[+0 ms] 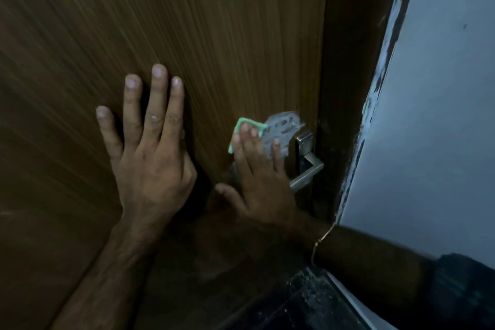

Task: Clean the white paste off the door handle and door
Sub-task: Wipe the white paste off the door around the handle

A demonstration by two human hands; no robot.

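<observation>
A brown wood-grain door (pixel 214 35) fills most of the view. Near its right edge sits a silver lever door handle (pixel 306 166). A smeared patch of white paste (pixel 284 123) covers the door just above and left of the handle. My right hand (pixel 257 182) presses a green cloth (pixel 242 128) flat against the door at the left rim of the paste, fingers spread over it. My left hand (pixel 150 153) lies flat on the door farther left, fingers apart, holding nothing.
A dark door frame (pixel 348 88) runs down the right of the door, and a pale grey wall (pixel 442 115) with chipped paint along its edge stands beyond it. A dark floor (pixel 308 303) shows at the bottom.
</observation>
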